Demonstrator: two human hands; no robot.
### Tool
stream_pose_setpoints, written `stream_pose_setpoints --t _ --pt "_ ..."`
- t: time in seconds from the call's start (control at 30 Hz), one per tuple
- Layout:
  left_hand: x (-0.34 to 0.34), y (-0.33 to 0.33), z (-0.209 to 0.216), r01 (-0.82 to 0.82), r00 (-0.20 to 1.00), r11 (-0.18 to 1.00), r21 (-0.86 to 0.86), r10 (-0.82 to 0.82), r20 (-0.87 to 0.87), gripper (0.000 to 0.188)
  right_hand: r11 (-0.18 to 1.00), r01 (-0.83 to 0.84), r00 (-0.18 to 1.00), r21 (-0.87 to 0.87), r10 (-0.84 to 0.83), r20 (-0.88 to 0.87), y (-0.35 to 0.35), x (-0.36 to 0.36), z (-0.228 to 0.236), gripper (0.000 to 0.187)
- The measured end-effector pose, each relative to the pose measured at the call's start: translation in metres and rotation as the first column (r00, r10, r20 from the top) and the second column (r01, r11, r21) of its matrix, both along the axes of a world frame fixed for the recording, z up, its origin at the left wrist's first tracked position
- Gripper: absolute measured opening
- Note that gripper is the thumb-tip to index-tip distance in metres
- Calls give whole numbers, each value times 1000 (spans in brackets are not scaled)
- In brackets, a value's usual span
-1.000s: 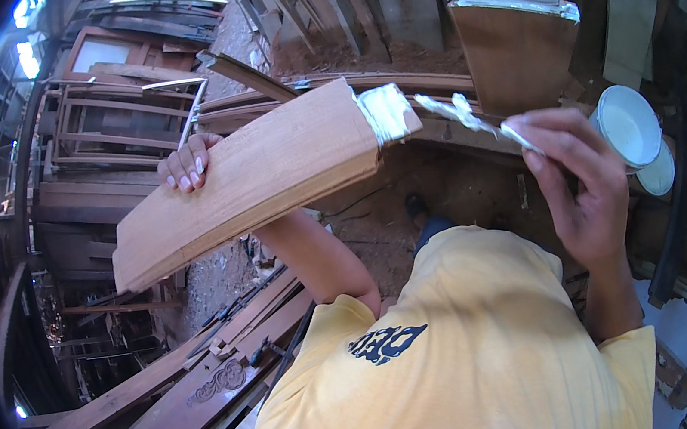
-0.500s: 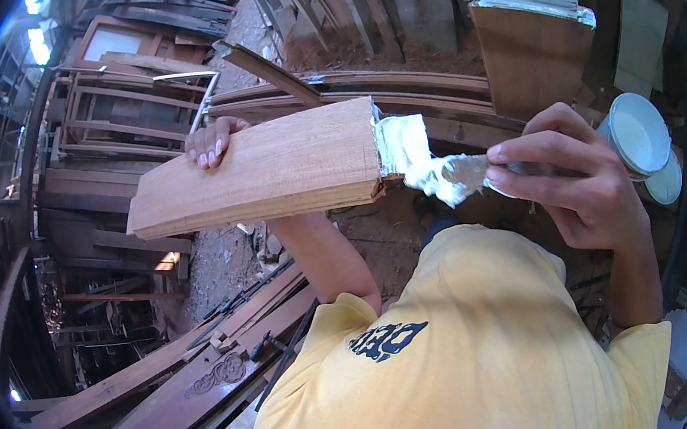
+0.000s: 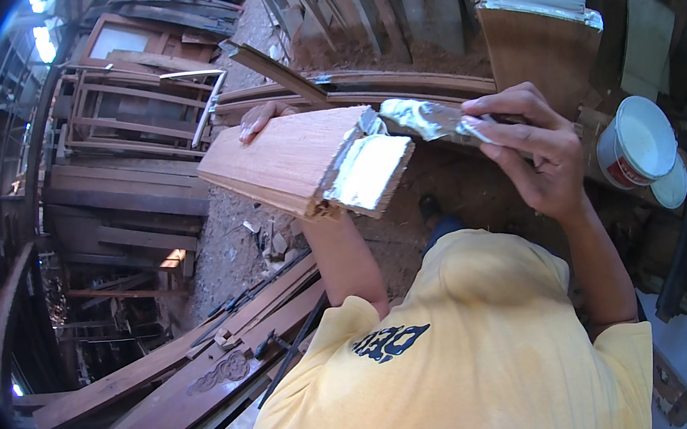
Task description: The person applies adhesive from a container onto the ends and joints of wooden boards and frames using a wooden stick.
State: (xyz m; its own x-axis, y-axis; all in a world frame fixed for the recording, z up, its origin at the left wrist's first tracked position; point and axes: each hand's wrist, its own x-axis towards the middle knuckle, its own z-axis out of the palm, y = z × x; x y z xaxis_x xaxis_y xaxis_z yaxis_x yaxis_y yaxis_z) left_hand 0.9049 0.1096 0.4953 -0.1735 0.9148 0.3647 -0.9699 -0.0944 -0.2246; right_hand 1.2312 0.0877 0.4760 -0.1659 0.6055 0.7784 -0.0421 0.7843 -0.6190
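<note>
My left hand (image 3: 266, 119) grips the far edge of a short, thick wooden board (image 3: 284, 160), its fingers over the top and the rest hidden behind. The board is held up in the air and tilted, so its cut right end, covered in white paste (image 3: 366, 175), faces me. In my right hand (image 3: 536, 150) is a thin, flat spreader (image 3: 426, 119) smeared with the same white paste, pinched between thumb and fingers. The spreader's tip hovers just beyond the board's coated end and appears apart from it.
At the right stands a white bucket (image 3: 611, 155) with white paste, a round lid (image 3: 671, 187) beside it. Behind it, a wide board (image 3: 544, 53) stands with its top edge coated white. Long planks (image 3: 197, 355) lie at lower left. Wooden frames (image 3: 130, 112) are stacked at upper left.
My left hand has turned the board so its coated end swings toward me. My right hand has moved left and slightly up, lifting the spreader off that end.
</note>
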Motion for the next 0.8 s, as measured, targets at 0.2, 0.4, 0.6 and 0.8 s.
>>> stream_pose_setpoints --t 0.2,0.4,0.6,0.8 --pt "-11 4 -13 -45 996 997 -56 49 74 19 998 16 995 69 -23 97 -7 -17 -18 31" --pt "25 -5 15 -42 999 993 -113 43 10 18 999 -30 999 19 29 20 10 11 0 26" --pt "-4 19 -13 -80 950 967 -240 147 275 17 957 -278 957 85 268 112 21 9 47 19" --pt "-44 21 -56 -8 978 1000 -7 6 -210 23 975 -221 941 -32 221 255 15 71 29 21"
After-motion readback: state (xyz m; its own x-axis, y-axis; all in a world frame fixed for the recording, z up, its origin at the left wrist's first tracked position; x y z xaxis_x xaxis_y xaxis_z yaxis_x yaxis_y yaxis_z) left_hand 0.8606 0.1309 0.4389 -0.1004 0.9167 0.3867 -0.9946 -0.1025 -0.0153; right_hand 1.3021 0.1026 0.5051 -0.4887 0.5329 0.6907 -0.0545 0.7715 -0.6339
